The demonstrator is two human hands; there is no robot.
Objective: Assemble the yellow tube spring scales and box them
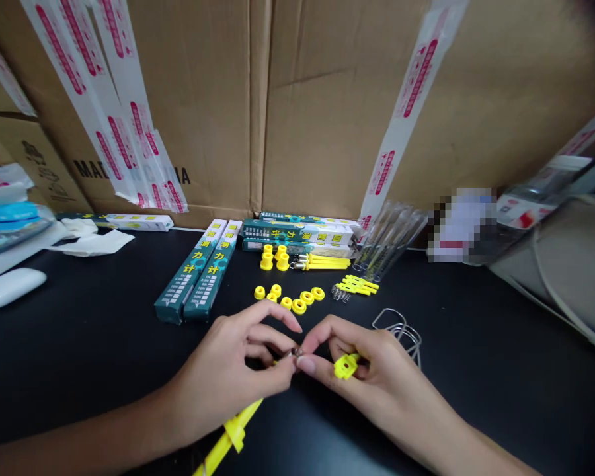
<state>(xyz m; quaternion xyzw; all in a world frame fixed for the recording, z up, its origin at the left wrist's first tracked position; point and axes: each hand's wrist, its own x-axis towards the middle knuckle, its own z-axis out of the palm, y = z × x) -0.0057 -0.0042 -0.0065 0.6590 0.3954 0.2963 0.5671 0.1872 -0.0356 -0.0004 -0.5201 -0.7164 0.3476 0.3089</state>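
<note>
Head view: a metal bit is pinched between the fingertips of the left hand and right hand, apparently for fine control; the rod is angled beneath the left, the clip tucked against the right, seemingly kept handy.

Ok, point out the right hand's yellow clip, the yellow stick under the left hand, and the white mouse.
Yellow clip (341,369), head view, its flat face.
Yellow stick (235,433), head view, its wide collar.
White mouse (12,289), head view, its top.
</note>
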